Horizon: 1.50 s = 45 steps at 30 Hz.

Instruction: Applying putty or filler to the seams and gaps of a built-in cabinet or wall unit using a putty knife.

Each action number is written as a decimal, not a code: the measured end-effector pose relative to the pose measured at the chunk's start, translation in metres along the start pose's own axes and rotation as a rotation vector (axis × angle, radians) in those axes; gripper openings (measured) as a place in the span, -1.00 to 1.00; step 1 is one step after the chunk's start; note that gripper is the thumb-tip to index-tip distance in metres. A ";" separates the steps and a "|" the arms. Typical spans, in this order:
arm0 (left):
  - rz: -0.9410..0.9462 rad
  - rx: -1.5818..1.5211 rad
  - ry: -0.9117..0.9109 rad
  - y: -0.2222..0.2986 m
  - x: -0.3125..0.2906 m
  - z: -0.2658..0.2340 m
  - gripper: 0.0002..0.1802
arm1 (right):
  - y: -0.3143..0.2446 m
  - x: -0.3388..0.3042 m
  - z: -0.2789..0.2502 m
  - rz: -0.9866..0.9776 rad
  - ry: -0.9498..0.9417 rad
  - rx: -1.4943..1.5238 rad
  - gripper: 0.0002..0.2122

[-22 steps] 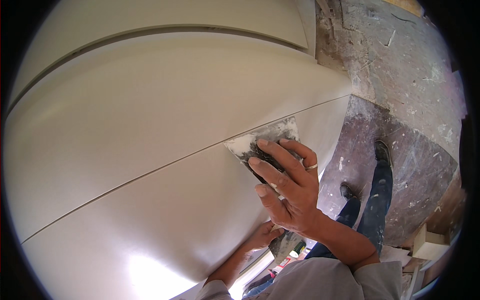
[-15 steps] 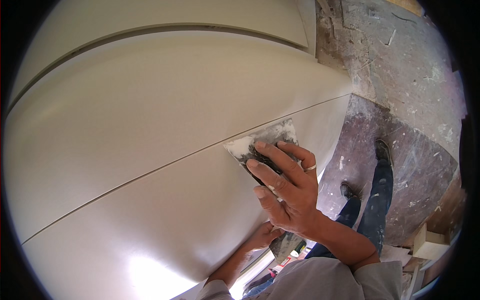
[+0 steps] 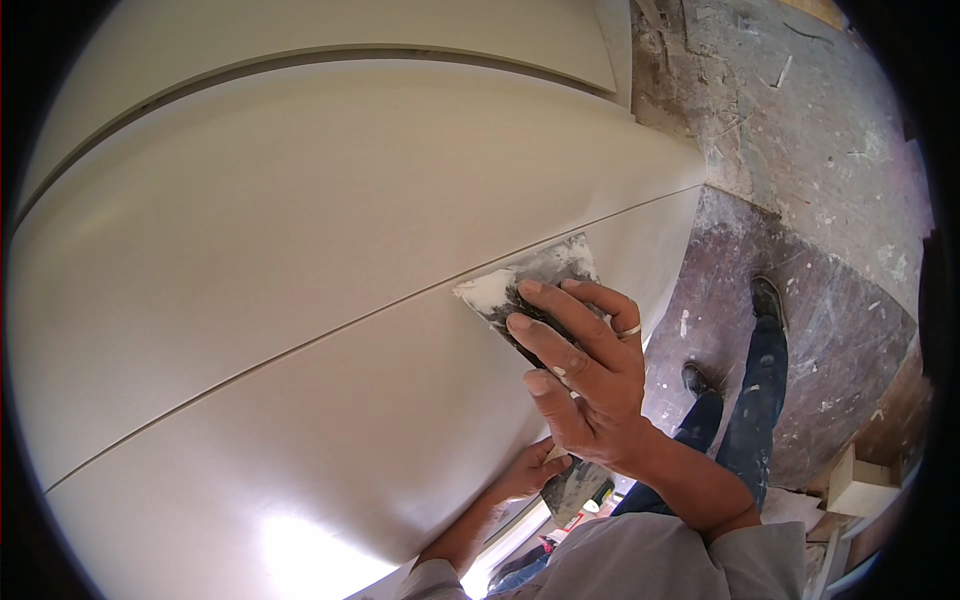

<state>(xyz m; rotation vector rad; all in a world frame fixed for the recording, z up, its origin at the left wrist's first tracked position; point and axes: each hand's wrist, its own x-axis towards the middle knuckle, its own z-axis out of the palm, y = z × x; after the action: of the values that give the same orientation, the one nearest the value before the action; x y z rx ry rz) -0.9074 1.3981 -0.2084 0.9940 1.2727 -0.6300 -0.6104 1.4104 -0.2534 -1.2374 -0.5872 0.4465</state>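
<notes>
Cream-painted, the broad smooth panel [image 3: 330, 300] fills most of the view, a thin seam running across it. Right hand [image 3: 585, 385], ring on one finger, presses a wide flat metal putty knife [image 3: 530, 285], smeared with white filler, flat against the panel beside the seam, fingers spread over the blade to bear evenly. Lower down, the left hand [image 3: 525, 470] grips a second filler-caked scraper [image 3: 578, 488], kept close by. Below lies a dusty, paint-spattered floor [image 3: 800, 180]

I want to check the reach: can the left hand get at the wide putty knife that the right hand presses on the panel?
Probably yes: the left hand is just below, but already holds a second scraper.
</notes>
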 end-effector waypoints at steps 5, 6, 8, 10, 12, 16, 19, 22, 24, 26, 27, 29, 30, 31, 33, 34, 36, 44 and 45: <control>0.025 0.016 0.003 -0.009 0.001 -0.002 -0.51 | 0.000 -0.002 0.004 0.008 0.000 -0.017 -0.67; 0.027 -0.017 -0.003 -0.012 0.001 -0.003 -0.52 | 0.000 -0.003 0.005 0.006 -0.006 -0.027 -0.67; 0.030 -0.047 -0.004 -0.014 0.000 -0.004 -0.52 | -0.001 -0.003 0.006 0.007 -0.005 -0.022 -0.67; 0.033 -0.044 -0.013 -0.016 0.000 -0.005 -0.53 | -0.002 -0.004 0.006 0.009 -0.005 -0.020 -0.67; 0.033 -0.014 -0.008 -0.018 0.000 -0.006 -0.52 | -0.002 -0.005 0.006 0.015 -0.028 -0.033 -0.67; 0.092 -0.025 -0.018 -0.012 0.002 -0.003 -0.52 | -0.002 -0.007 0.002 0.017 -0.044 -0.041 -0.68; 0.054 -0.003 -0.014 -0.008 0.000 -0.002 -0.51 | -0.002 -0.006 0.002 0.024 0.007 -0.030 -0.69; 0.033 -0.015 -0.010 -0.016 0.002 -0.004 -0.53 | 0.001 -0.004 0.006 0.000 0.022 -0.006 -0.69; 0.041 0.020 -0.007 -0.013 0.003 -0.004 -0.53 | 0.003 -0.004 0.006 -0.065 -0.050 -0.057 -0.70; 0.047 0.053 0.002 -0.012 0.002 -0.003 -0.54 | 0.003 -0.005 0.006 -0.064 -0.046 -0.062 -0.70; 0.037 0.032 0.007 -0.013 0.002 -0.002 -0.55 | 0.003 -0.005 0.006 -0.065 -0.042 -0.068 -0.70; 0.028 0.014 0.019 -0.025 0.002 -0.007 -0.56 | -0.002 -0.005 0.006 -0.056 -0.053 -0.078 -0.70; 0.061 0.024 -0.035 -0.046 0.005 -0.014 -0.56 | -0.006 -0.005 0.007 -0.047 -0.065 -0.086 -0.69; 0.092 0.032 -0.100 -0.046 0.010 -0.015 -0.57 | -0.006 -0.007 0.007 -0.046 -0.064 -0.089 -0.69; 0.093 0.036 -0.080 -0.046 0.008 -0.015 -0.58 | -0.005 -0.010 0.005 -0.046 -0.086 -0.096 -0.68; 0.093 0.038 -0.061 -0.034 0.007 -0.011 -0.58 | -0.003 -0.012 0.005 -0.044 -0.086 -0.100 -0.68; 0.093 0.044 -0.017 -0.012 0.003 -0.002 -0.58 | -0.002 -0.015 0.005 0.037 0.006 -0.044 -0.68; -0.236 -0.184 0.028 -0.008 -0.002 -0.005 -0.58 | -0.003 -0.006 0.009 -0.035 -0.034 -0.071 -0.69; -0.133 -0.109 -0.008 -0.021 0.000 -0.008 -0.58 | -0.003 -0.006 0.009 -0.066 -0.052 -0.099 -0.67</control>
<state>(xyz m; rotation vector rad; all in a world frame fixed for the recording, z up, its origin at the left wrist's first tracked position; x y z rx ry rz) -0.9294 1.3951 -0.2137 0.8212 1.3600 -0.6584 -0.6208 1.4127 -0.2501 -1.3000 -0.6997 0.3996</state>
